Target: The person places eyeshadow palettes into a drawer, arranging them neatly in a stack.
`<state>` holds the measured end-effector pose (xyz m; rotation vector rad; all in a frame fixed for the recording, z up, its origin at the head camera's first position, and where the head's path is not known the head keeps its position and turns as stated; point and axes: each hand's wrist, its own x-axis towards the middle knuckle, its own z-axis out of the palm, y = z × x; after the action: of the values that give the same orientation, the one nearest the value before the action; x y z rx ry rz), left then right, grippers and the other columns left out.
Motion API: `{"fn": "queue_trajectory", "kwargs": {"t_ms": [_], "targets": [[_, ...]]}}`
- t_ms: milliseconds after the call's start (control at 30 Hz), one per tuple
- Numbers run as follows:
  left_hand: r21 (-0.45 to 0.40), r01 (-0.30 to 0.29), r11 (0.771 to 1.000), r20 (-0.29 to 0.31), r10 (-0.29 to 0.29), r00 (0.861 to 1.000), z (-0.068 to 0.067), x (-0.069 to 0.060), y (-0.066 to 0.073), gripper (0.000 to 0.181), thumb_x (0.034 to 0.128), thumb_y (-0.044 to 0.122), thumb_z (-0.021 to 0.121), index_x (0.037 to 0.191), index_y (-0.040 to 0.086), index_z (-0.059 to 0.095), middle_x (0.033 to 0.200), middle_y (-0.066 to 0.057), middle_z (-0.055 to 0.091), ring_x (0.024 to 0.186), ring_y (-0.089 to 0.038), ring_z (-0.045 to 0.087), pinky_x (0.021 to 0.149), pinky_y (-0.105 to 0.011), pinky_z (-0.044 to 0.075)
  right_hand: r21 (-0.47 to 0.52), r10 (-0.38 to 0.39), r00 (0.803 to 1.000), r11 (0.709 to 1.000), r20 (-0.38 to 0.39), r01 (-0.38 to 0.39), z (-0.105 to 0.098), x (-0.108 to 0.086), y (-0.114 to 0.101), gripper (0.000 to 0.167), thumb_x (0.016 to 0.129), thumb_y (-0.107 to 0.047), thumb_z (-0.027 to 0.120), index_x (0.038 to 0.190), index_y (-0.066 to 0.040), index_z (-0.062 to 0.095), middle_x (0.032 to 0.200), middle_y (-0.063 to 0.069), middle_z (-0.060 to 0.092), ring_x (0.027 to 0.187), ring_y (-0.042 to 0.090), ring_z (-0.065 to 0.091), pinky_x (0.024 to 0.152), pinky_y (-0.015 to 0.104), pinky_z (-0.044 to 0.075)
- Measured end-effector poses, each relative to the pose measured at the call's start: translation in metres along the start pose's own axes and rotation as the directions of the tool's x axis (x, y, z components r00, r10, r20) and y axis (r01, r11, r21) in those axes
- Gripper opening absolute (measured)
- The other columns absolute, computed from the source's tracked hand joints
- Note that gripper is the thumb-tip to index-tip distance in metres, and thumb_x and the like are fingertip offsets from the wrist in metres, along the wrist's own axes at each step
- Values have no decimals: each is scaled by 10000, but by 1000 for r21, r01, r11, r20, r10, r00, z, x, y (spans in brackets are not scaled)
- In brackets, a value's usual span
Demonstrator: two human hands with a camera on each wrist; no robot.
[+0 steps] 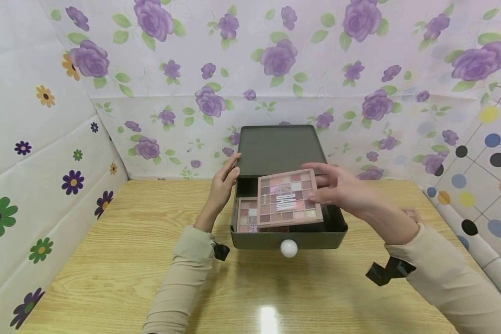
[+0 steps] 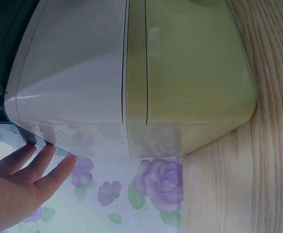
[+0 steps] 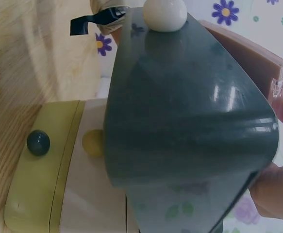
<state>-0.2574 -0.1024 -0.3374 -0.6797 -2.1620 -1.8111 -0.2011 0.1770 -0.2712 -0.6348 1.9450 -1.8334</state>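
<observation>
My right hand pinches a pink eyeshadow palette by its right side, tilted over the pulled-out dark green drawer. A second eyeshadow palette lies in the drawer's left part, partly covered by the held one. With fingers fairly straight, my left hand is at the left side of the drawer unit's dark green top. In the left wrist view, the left fingertips touch or nearly touch the unit's edge. The right wrist view shows the held palette behind the drawer front.
Below the green drawer, the unit has a white tier and a yellow tier, with round knobs. On the wooden table, a small pinkish item lies behind my right wrist, partly hidden. Flowered sheets surround the table.
</observation>
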Motion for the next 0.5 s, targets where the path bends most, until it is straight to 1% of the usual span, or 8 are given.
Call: {"fn": "queue_trajectory", "kwargs": {"t_ms": [133,300,500], "targets": [[-1,4,1000,4,-4,1000,0,0,1,477,936,133,383,1390,-5,346,1453,-177,261,1305,-317,296,896,-536,381,-40,36,999,999,-20,-37,6,6,0,742,783,58,599,1408,41,200,1080,194,592,845,218,635,655,320,514],[-6,0,1000,3,0,1000,0,-1,1,474,934,121,382,1386,-18,345,1451,-191,258,1307,-326,289,897,-542,379,-61,96,995,993,-22,-98,16,12,1,755,786,34,625,1415,25,206,1018,158,608,811,196,634,654,324,513],[-5,2,1000,0,-2,1000,0,-1,1,477,931,128,383,1385,-15,350,1452,-188,261,1305,-323,294,898,-539,380,-81,155,987,984,-42,-158,27,20,3,750,782,30,645,1407,18,232,983,154,620,778,194,630,655,339,515]]}}
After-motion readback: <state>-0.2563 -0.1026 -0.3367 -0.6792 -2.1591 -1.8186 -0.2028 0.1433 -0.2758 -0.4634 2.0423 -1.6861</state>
